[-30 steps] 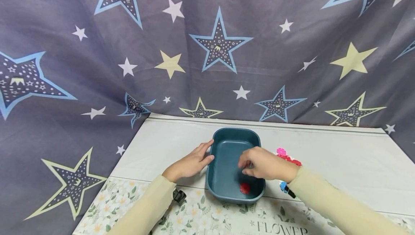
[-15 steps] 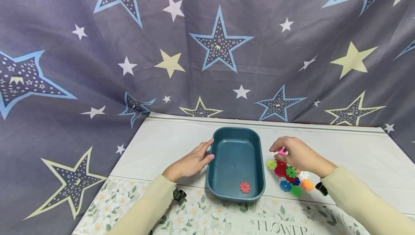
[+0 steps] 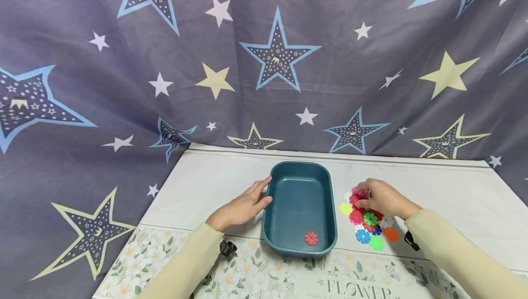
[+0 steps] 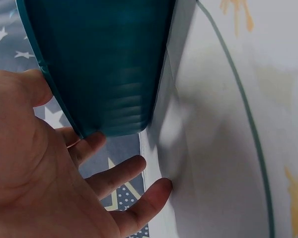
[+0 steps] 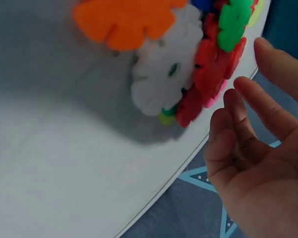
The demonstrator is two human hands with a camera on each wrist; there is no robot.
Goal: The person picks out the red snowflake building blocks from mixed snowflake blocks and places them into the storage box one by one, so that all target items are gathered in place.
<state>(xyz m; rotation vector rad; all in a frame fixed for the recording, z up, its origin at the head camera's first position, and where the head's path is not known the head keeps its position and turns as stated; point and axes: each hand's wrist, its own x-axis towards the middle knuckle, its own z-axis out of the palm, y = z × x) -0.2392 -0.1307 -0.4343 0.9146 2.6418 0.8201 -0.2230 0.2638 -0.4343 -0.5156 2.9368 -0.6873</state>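
Observation:
A dark teal rectangular bin (image 3: 300,207) stands on the table, with one red notched plastic disc (image 3: 311,238) lying inside near its front. My left hand (image 3: 243,205) rests against the bin's left rim; the left wrist view shows the thumb and a fingertip touching the rim (image 4: 46,74), other fingers spread. To the right of the bin lies a pile of colourful flower-shaped notched discs, including green (image 3: 370,218), blue (image 3: 363,236) and orange (image 3: 390,234) ones. My right hand (image 3: 381,196) is at the pile's far side. In the right wrist view its thumb and fingers (image 5: 265,106) are apart, holding nothing visible.
The table (image 3: 445,207) has a white cover with a floral strip along the front. A grey curtain (image 3: 330,74) with stars hangs behind it and on the left. A black band with a small device (image 3: 228,248) sits at the left wrist.
My right hand has moved from above the bin rightward to the disc pile and lowered among the discs. The left hand stays at the rim; the red disc remains in the bin.

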